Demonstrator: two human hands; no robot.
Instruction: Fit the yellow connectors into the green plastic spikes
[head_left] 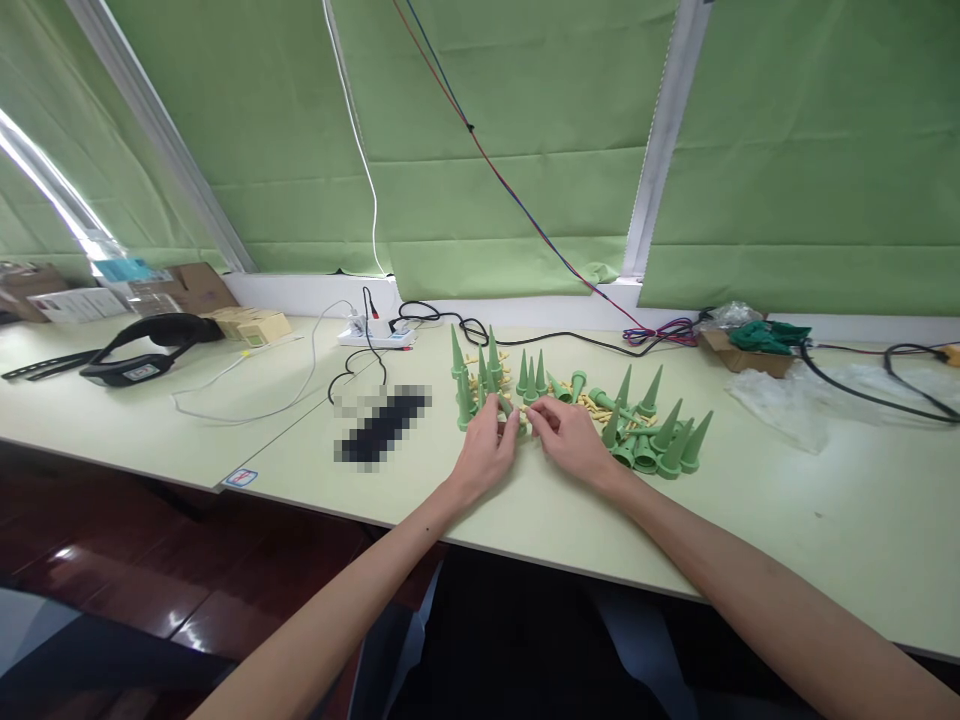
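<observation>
On the pale cream tabletop (427,480) I see upright, pointed green cones (458,358); my left hand (486,445), fingers around a tilted green cone (505,405); my right hand (566,430), fingertips nearly together, contents unclear; then small yellow pegs (592,411) beside a green cone cluster (667,440).

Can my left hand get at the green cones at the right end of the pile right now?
Probably not directly: the right hand lies between the left hand and those cones, and the left hand seems to hold a green piece.
</observation>
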